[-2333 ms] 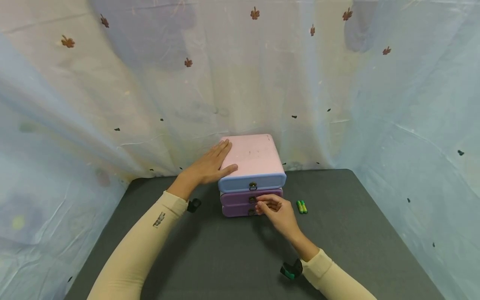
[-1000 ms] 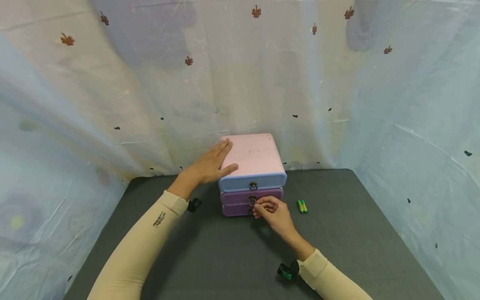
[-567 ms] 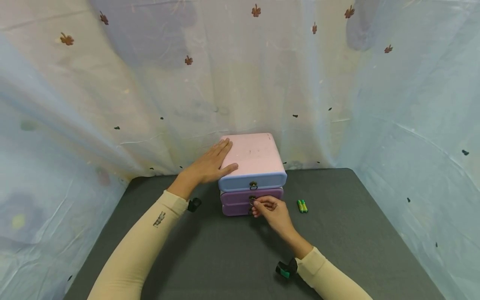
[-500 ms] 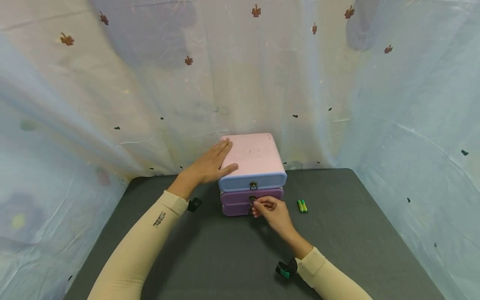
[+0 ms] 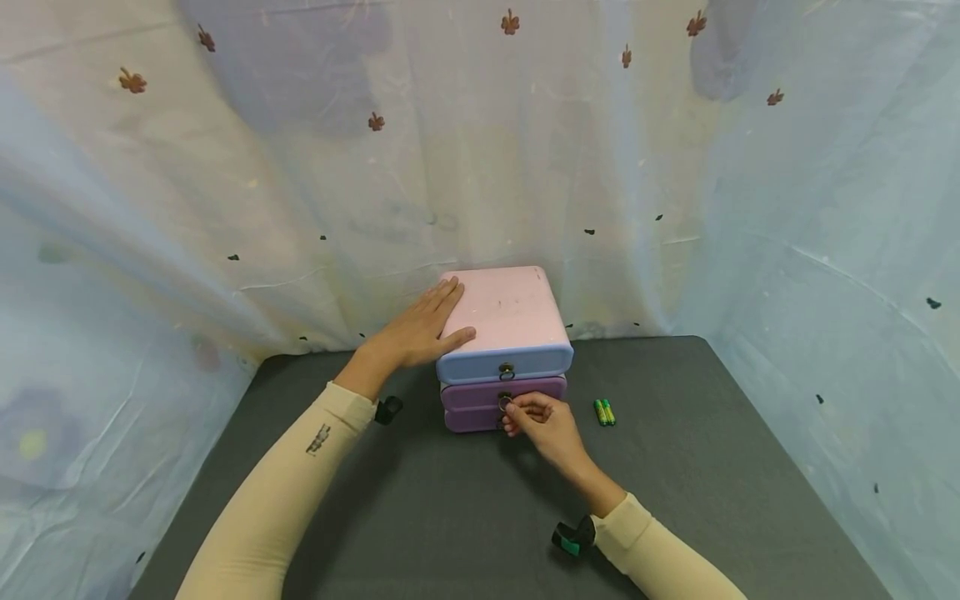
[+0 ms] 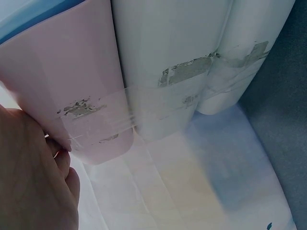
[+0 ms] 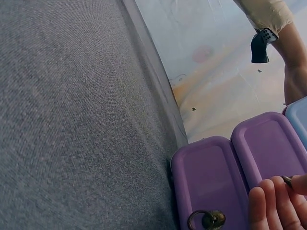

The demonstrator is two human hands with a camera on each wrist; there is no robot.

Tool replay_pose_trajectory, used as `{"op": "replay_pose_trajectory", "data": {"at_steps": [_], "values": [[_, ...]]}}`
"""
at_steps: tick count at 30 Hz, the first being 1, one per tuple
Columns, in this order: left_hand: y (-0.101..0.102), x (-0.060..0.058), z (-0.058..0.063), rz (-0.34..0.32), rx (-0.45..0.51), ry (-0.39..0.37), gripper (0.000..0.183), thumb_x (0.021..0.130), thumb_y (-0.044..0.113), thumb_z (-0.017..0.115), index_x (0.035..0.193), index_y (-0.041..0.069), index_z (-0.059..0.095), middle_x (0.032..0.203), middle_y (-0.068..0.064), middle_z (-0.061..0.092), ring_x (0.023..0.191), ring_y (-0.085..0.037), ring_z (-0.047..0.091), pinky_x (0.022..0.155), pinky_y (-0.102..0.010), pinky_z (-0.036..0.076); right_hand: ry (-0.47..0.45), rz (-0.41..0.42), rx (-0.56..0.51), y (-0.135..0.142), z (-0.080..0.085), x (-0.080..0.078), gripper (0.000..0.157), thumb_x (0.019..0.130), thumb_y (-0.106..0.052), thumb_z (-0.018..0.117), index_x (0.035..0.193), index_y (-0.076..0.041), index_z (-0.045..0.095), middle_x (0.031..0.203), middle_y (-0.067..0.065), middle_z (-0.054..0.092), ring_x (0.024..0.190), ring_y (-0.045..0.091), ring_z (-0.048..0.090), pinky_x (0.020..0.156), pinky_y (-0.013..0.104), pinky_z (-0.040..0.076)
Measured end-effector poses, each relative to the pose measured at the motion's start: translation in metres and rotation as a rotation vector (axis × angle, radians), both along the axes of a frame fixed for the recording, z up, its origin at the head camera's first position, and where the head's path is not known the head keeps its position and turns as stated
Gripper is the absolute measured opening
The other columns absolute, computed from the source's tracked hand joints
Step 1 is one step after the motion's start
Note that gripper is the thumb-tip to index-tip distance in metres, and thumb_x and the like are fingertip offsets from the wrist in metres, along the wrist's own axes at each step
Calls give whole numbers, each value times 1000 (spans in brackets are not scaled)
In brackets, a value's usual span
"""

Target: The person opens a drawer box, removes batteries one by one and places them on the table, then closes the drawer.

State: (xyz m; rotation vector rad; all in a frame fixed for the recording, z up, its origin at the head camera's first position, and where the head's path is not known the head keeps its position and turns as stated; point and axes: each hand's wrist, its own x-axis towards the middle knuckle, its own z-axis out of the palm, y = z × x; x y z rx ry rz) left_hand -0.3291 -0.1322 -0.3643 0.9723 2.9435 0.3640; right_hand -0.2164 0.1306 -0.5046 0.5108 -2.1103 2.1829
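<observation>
A small stack of drawers stands at the back middle of the table, with a pink top [image 5: 510,308], a blue upper drawer [image 5: 468,367] and two purple drawers below. My left hand [image 5: 412,335] rests on the left side of the top, fingers straight. Against the pink side [image 6: 62,72], part of that hand shows in the left wrist view. My right hand [image 5: 553,432] pinches the ring pull [image 5: 504,404] of the middle purple drawer [image 5: 467,397] between thumb and forefinger. All the drawers look closed. Fingers partly cover the bottom drawer's pull, whose ring [image 7: 197,220] shows in the right wrist view.
Two green-and-yellow batteries [image 5: 603,412] lie side by side on the dark table [image 5: 450,517], right of the drawers. A pale patterned curtain [image 5: 495,167] hangs behind and at both sides.
My right hand has shifted slightly left, and the middle drawer's ring now stands out in its fingertips. My left hand and the drawers have stayed in place.
</observation>
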Motion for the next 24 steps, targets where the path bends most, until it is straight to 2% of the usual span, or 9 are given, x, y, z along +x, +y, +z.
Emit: {"op": "replay_pose_trajectory", "data": {"at_steps": [15, 24], "values": [[1, 1, 2, 9, -6, -12, 94, 109, 70, 34, 174, 14, -4, 181, -4, -9, 166, -21, -9, 136, -42, 0, 56, 9, 25, 1, -2, 4, 14, 105, -3, 70, 107, 10, 73, 94, 31, 76, 80, 26, 79, 73, 43, 68], [1, 3, 3, 10, -1, -31, 95, 109, 71, 35, 174, 13, -4, 181, -5, -9, 167, -22, -9, 136, -44, 0, 54, 9, 52, 3, -4, 10, 14, 105, -5, 70, 106, 8, 73, 94, 28, 77, 80, 30, 79, 74, 43, 68]]}}
